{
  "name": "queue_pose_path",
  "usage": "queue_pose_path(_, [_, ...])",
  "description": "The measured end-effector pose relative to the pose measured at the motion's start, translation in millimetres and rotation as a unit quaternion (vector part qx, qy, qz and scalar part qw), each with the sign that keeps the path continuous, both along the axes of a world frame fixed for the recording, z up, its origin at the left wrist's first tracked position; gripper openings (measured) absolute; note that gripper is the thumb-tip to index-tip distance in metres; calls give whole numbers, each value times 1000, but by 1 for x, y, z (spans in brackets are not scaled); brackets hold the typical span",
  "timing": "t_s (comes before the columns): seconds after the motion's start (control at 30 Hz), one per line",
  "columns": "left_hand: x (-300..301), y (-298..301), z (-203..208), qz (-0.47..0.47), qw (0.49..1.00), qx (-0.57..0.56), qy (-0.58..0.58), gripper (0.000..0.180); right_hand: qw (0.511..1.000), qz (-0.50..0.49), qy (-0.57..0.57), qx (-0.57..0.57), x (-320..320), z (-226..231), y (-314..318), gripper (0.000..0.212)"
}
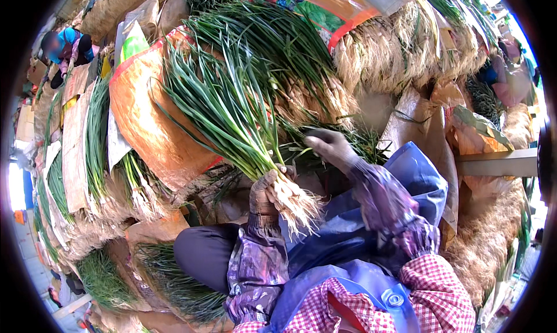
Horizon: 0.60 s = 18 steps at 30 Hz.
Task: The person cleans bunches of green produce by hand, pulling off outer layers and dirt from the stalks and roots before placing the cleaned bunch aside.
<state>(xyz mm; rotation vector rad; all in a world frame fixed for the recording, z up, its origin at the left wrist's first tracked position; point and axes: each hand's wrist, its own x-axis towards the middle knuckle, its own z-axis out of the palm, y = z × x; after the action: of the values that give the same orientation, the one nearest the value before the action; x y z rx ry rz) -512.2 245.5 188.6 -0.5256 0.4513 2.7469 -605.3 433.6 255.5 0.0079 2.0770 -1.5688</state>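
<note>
My left hand [264, 195], in a soiled glove, is closed round a bunch of green onions [249, 141]. Their long green leaves fan up and to the left, and the pale, stringy roots hang toward my lap. To the right of the bunch, my gloved right hand [332, 148] hovers beside loose leaves; motion smears its fingers, and I cannot see anything in them. Just beyond lies a heap of green onions [272, 48], roots turned to the right. A blue apron [348, 240] covers my lap.
An orange woven sack [152, 115] lies left of the bunch. Stacked bundles with pale roots [400, 48] line the far side; more roots [487, 234] stand at my right. A beam [499, 162] juts in from the right. Another person [68, 47] works at the far left.
</note>
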Motion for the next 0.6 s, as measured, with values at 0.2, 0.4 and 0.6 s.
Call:
queue_pose_path(0.2, [10, -1, 11, -7, 1000, -2, 20, 34, 991, -95, 40, -82, 10, -33, -72, 23])
queue_pose_path(0.4, [24, 6, 32, 13, 997, 24, 79, 31, 839, -308, -154, -421, -9, -128, -2, 12])
queue_pose_path(0.6, [33, -15, 15, -5, 999, 25, 25, 66, 866, 297, 201, 349, -51, -138, 12, 24])
